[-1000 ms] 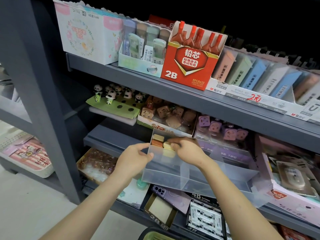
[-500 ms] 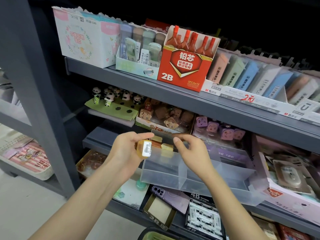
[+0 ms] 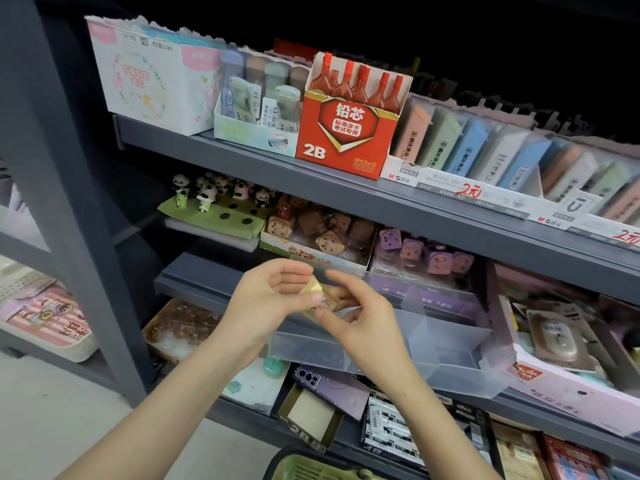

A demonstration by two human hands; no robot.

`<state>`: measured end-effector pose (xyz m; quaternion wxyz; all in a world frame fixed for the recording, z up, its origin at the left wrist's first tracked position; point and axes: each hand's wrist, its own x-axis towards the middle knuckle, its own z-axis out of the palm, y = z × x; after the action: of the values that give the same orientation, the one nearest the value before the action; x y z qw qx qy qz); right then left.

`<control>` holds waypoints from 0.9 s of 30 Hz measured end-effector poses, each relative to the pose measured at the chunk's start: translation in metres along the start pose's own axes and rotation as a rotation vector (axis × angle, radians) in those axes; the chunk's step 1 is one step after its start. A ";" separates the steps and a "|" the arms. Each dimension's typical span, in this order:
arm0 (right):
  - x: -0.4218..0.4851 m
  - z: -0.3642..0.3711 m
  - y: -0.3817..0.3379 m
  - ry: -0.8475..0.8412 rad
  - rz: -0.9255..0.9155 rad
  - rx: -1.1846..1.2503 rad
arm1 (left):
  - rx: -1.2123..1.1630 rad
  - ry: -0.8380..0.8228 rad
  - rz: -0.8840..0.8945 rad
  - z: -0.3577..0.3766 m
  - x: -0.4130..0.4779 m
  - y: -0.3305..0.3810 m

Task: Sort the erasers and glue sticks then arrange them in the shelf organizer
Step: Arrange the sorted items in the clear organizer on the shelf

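Observation:
A clear plastic shelf organizer (image 3: 446, 344) with dividers sits on the middle shelf, its left end hidden behind my hands. My left hand (image 3: 266, 299) and my right hand (image 3: 360, 313) meet just in front of it. Between them they pinch a small yellowish eraser (image 3: 316, 292) in a clear wrapper. The fingertips of both hands touch the wrapper. The erasers lying in the organizer's left compartment are hidden by my hands.
Boxes of brown (image 3: 318, 233) and purple (image 3: 426, 258) cube erasers stand behind the organizer. Panda figures (image 3: 207, 195) stand at the left. The upper shelf carries a red 2B lead box (image 3: 346, 133) and pastel erasers (image 3: 485, 150). A green basket (image 3: 311, 469) is below.
My left hand lifted a wrapped eraser out of the organizer. Both hands have come together and now hold it between them, and the view has shifted slightly left.

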<state>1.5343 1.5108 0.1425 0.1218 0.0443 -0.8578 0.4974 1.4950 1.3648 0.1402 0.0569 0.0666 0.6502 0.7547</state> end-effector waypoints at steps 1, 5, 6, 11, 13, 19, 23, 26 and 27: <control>-0.001 -0.002 0.001 -0.005 -0.047 -0.074 | 0.052 -0.002 0.030 0.001 -0.001 0.000; -0.002 -0.006 0.007 -0.053 -0.080 -0.022 | 0.060 -0.032 0.031 0.004 -0.002 -0.002; -0.002 -0.007 0.010 -0.051 -0.066 -0.011 | 0.081 -0.013 0.026 0.004 -0.001 -0.003; 0.019 -0.027 0.023 0.163 0.047 -0.059 | 0.654 0.180 0.057 -0.011 0.008 -0.015; 0.034 -0.031 0.028 0.197 0.109 -0.252 | 0.753 0.131 -0.044 -0.014 0.012 -0.020; 0.077 -0.016 0.038 0.168 0.171 -0.356 | 0.687 0.037 -0.127 -0.013 0.018 -0.028; 0.093 -0.005 0.040 0.046 0.178 -0.699 | 0.612 0.045 -0.140 -0.018 0.020 -0.028; 0.098 0.001 0.040 -0.011 0.180 -0.832 | 0.583 0.031 -0.142 -0.020 0.020 -0.028; 0.098 0.003 0.041 -0.014 0.169 -0.847 | 0.579 0.026 -0.142 -0.020 0.020 -0.029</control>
<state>1.4308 1.5327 0.1315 0.0824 -0.0765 -0.9876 0.1093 1.4721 1.3525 0.1095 0.0800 0.0248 0.8420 0.5329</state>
